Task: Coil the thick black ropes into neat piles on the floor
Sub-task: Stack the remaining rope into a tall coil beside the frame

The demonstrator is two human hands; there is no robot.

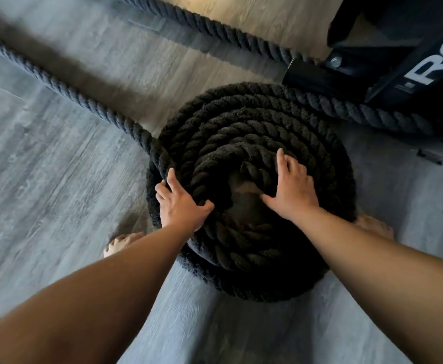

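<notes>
A thick black rope lies wound into a round, stacked coil (251,132) on the floor in front of me, with a small gap of floor showing at its centre. My left hand (182,206) grips the coil's left side, thumb over the top turns, fingers down the outside. My right hand (292,187) rests flat on the inner turns, fingers spread. A loose length of the same rope (65,86) runs off from the coil to the upper left. A second rope stretch (215,28) crosses the top of the view toward the frame.
A black metal rack base (388,72) with white lettering stands at the upper right; rope passes along its foot (359,114). My bare feet (121,243) (375,227) stand on either side of the coil. The grey wood-look floor (57,193) extends to the left.
</notes>
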